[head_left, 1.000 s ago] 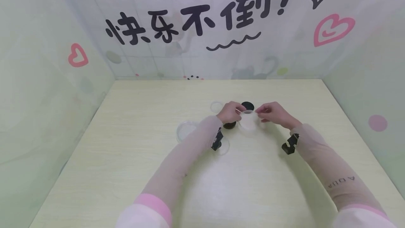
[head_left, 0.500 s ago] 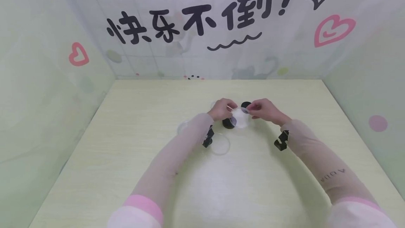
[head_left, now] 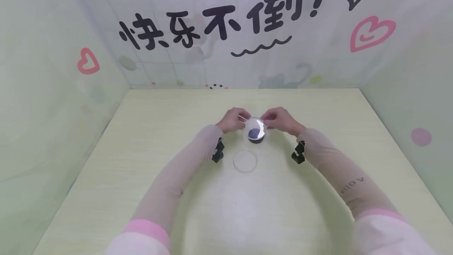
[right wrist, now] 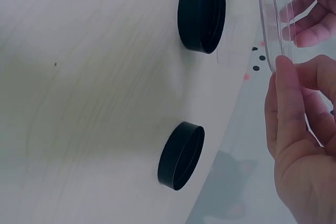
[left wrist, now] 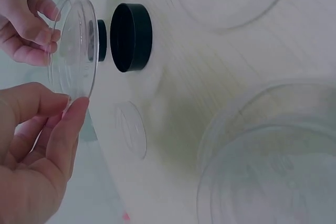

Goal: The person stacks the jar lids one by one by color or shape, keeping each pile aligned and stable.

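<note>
A clear round petri dish (head_left: 261,125) is held up between both hands, above the table. My left hand (head_left: 234,119) pinches its rim on the left, thumb against fingers, as the left wrist view shows. On the opposite edge, my right hand (head_left: 281,120) pinches the rim between thumb and fingers. Under the dish, a black round lid (left wrist: 139,38) lies on the table with its hollow side showing in the wrist views. A second black lid (right wrist: 181,156) lies near it; the right hand or the dish hides it from the head view.
A clear round dish (head_left: 245,172) lies nearer me on the table. Larger clear dishes (left wrist: 273,171) overlap at the lower right of the left wrist view, and a small clear dish (left wrist: 131,129) lies close to the black lid. Printed cloth walls (head_left: 212,66) enclose the table's back and sides.
Both hands have moved left and slightly away from me, carrying the petri dish until it overlaps the nearer black lid in the head view. Their pinch on the rim continues.
</note>
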A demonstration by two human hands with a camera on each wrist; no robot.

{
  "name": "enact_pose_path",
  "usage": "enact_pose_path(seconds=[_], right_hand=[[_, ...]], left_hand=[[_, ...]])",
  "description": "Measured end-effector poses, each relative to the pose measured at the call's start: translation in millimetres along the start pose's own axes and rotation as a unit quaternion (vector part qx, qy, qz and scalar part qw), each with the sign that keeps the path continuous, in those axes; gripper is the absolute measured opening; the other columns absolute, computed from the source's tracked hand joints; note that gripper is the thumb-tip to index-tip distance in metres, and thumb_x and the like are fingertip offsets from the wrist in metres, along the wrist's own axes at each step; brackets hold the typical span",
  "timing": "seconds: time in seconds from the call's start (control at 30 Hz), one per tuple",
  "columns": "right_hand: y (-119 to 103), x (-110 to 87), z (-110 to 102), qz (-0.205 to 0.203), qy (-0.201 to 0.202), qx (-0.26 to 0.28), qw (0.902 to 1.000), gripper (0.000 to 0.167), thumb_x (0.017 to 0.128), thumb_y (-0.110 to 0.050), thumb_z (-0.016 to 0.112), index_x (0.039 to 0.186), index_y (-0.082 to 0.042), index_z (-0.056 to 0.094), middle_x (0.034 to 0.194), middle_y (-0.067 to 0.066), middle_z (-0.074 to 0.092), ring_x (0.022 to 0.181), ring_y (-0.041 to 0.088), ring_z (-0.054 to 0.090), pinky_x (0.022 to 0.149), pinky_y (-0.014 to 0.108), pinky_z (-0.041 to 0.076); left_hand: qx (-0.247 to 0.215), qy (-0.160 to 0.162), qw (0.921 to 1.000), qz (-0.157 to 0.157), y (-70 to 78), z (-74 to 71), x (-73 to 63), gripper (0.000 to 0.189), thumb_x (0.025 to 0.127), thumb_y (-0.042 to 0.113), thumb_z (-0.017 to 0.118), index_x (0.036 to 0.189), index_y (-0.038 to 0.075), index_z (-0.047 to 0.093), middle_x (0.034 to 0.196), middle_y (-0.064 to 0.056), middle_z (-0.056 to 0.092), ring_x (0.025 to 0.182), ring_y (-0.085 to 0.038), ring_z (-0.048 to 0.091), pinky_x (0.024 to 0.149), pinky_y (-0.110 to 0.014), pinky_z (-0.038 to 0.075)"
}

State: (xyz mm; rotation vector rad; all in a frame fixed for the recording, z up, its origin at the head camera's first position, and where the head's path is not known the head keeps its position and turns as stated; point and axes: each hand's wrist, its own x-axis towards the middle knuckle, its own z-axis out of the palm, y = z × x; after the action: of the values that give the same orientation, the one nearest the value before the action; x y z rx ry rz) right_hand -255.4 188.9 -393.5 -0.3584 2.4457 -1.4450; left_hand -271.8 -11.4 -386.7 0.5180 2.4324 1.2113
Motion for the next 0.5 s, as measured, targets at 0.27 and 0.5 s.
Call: enact_pose_path(seconds=[0.27,0.5], right_hand=[[-11,13.5,17,0.005,0.004,0.014,0.9999,0.022,0.082,0.003,0.055,0.102,0.011,0.057,0.098,0.026,0.057,0.087,0.032,0.058,0.070,0.031,0.052],[-23,23.4,35,0.009,-0.006,0.034,0.9993,0.022,0.083,0.004,0.054,0.102,0.012,0.057,0.100,0.028,0.056,0.091,0.036,0.056,0.071,0.033,0.052]], left_hand=[[0.005,0.007,1.0000,0.000,-6.4,-20.0,-9.2,0.042,0.071,-0.015,0.055,0.111,-0.003,0.055,0.110,-0.016,0.056,0.100,-0.026,0.054,0.075,-0.024,0.049],[0.001,0.002,0.9998,-0.022,-16.4,-37.0,-21.0,0.043,0.070,-0.015,0.056,0.111,-0.004,0.054,0.111,-0.017,0.055,0.101,-0.027,0.053,0.072,-0.026,0.050]])
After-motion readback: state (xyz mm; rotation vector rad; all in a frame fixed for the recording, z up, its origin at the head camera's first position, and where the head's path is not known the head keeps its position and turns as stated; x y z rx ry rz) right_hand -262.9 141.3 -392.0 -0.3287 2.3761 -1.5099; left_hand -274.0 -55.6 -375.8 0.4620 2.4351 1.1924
